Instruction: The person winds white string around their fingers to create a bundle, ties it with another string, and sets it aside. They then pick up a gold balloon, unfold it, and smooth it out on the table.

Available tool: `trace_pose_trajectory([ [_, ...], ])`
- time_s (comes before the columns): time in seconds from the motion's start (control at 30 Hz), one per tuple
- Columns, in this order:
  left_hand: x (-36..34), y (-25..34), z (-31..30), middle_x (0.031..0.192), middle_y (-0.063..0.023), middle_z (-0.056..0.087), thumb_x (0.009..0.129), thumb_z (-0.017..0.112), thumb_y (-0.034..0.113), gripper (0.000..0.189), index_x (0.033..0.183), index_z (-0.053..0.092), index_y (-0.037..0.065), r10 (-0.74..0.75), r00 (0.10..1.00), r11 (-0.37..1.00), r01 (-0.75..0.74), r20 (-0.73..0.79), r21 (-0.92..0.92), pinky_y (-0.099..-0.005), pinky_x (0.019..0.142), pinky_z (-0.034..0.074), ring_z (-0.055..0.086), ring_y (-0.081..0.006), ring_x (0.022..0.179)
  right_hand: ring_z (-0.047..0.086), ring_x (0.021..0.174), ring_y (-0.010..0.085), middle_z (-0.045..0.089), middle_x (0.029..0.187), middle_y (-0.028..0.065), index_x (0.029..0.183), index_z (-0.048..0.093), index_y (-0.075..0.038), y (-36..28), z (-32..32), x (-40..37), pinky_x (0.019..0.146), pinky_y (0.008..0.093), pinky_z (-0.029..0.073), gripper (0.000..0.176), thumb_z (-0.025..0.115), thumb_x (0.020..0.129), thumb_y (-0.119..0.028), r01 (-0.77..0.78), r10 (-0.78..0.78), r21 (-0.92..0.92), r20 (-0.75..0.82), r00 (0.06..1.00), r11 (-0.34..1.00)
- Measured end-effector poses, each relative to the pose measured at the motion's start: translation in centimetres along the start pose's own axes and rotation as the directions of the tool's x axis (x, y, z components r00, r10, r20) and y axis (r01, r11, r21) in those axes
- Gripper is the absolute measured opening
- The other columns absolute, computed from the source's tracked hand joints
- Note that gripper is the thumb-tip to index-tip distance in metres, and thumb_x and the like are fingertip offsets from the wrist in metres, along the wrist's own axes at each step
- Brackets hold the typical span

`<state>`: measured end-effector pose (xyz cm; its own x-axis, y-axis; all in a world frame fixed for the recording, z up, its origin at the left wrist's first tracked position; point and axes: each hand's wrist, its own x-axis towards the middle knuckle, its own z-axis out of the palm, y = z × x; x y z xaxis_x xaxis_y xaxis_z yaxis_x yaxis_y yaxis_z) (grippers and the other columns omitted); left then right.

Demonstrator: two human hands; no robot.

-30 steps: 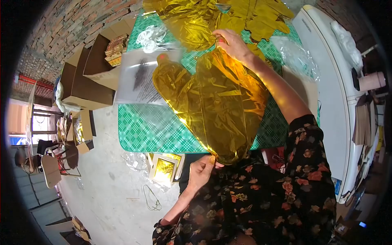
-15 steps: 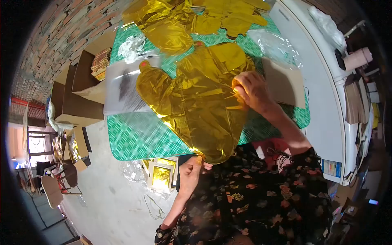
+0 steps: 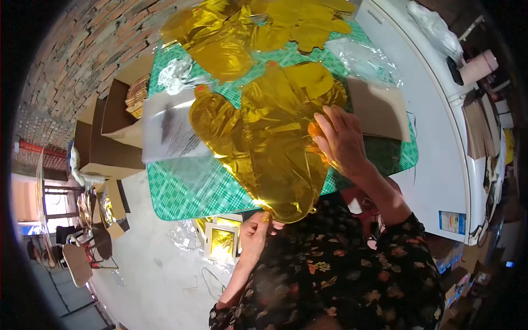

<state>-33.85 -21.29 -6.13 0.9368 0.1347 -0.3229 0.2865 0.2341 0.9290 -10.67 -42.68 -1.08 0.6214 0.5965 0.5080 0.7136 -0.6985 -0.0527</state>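
Note:
A flat gold foil balloon [image 3: 275,137] lies wrinkled across the near half of the table, its lower end hanging past the front edge. My left hand [image 3: 256,234] pinches this lower end between thumb and fingers. On the balloon's right side rests my right hand [image 3: 340,137], fingers stretched out and apart against the foil. The thumb side of that hand touches the foil, which reflects orange there. More gold foil balloons [image 3: 225,55] are heaped at the far end of the table.
The table has a green checked cover [image 3: 181,192]. A clear plastic sleeve [image 3: 170,121] and cardboard boxes [image 3: 118,146] are on the left. Crumpled clear plastic [image 3: 366,58] and a cardboard sheet [image 3: 379,110] lie at right, beside a white appliance [image 3: 412,110]. Gold-windowed packets [image 3: 222,242] sit below the table edge.
My right hand has gone from fingers bunched at the balloon's right edge to stretched out, slightly lower on it. My left hand keeps its pinch. The view has shifted slightly.

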Motion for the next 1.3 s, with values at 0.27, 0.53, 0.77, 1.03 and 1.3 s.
trace_pose_trajectory([
  [0.27, -0.3, 0.4, 0.5, 0.087, -0.0122, 0.072, 0.105, 0.045, 0.023, 0.033, 0.098, 0.064, -0.003, -0.01, 1.0, 1.0, 0.01, 0.005, -0.008, -0.0253, 0.065, 0.052, 0.068, -0.0154, 0.076, 0.03, 0.14, 0.0373, 0.038, 0.15, 0.015, 0.141, 0.048, -0.015, -5.1, -0.2, 0.8, 0.11, 0.0633, 0.019, 0.071, 0.067, 0.082, -0.05, 0.122, -0.161, 0.176, 0.226, 0.961, 0.977],
  [0.53, -0.7, 0.2, 0.2, 0.086, -0.0085, 0.072, 0.104, 0.048, 0.022, 0.031, 0.096, 0.067, -0.001, -0.039, 0.999, 0.999, 0.039, -0.005, -0.02, -0.024, 0.067, 0.051, 0.067, -0.0122, 0.076, 0.023, 0.145, 0.0353, 0.032, 0.155, 0.0119, 0.148, 0.038, -0.019, -5.3, 1.9, -0.4, 0.115, 0.0605, 0.012, 0.075, 0.061, 0.086, -0.054, 0.073, -0.127, 0.176, 0.323, 0.938, 0.982],
  [0.77, -1.4, 6.0, -0.3, 0.089, -0.0118, 0.069, 0.088, 0.063, 0.006, 0.012, 0.097, 0.065, -0.002, 0.492, 0.839, 0.721, -0.243, -0.233, 0.649, -0.0319, 0.07, 0.05, 0.064, -0.0207, 0.078, 0.02, 0.145, 0.0348, 0.031, 0.155, 0.0114, 0.148, 0.038, -0.019, -5.3, 1.8, -0.4, 0.116, 0.0599, 0.011, 0.074, 0.061, 0.087, -0.053, 0.062, -0.123, 0.197, 0.316, 0.941, 0.978],
  [1.03, 13.6, 13.7, 4.1, 0.144, -0.0227, 0.043, 0.092, 0.055, 0.017, 0.048, 0.136, 0.046, 0.002, 0.678, 0.633, 0.159, -0.623, 0.374, 0.766, -0.0489, 0.115, 0.025, 0.033, -0.0402, 0.14, 0.021, 0.145, 0.0381, 0.037, 0.149, 0.0152, 0.141, 0.047, -0.013, -5.3, 0.7, 0.5, 0.117, 0.0616, 0.007, 0.067, 0.047, 0.093, -0.059, 0.085, -0.117, 0.086, 0.513, 0.851, 0.993],
  [1.3, 21.1, 9.4, 4.4, 0.151, -0.0187, 0.037, 0.102, 0.04, 0.035, 0.052, 0.145, 0.041, 0.005, 0.555, 0.687, -0.044, -0.539, 0.47, 0.841, -0.0503, 0.118, 0.019, 0.028, -0.0341, 0.144, 0.015, 0.147, 0.0342, 0.032, 0.153, 0.0134, 0.142, 0.047, -0.014, -5.0, 1.4, 0.1, 0.118, 0.0599, 0.001, 0.065, 0.045, 0.094, -0.058, 0.035, -0.112, 0.178, 0.442, 0.89, 0.983],
])
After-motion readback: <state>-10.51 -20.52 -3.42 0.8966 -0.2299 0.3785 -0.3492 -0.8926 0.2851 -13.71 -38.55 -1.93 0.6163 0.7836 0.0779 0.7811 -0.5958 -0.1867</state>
